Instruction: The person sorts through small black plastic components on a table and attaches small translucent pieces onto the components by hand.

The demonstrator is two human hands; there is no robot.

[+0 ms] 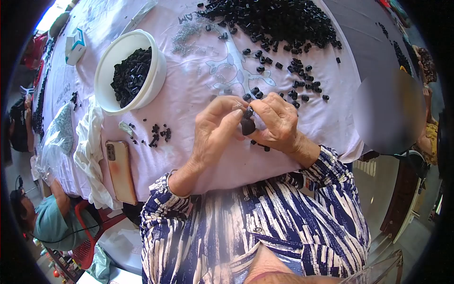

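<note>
While the left hand (213,128) is pinching a black part (248,126), the right hand (275,122) is gripping it too, seemingly for steadiness.

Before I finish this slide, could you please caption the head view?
Left hand and right hand hold a small black piece above pink cloth, near a white tub.

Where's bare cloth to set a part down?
Bare: cloth between white tub and left hand; also between phone and left sleeve. Crowded: far black heap, loose black pieces beyond right hand, small black parts near phone.
</note>
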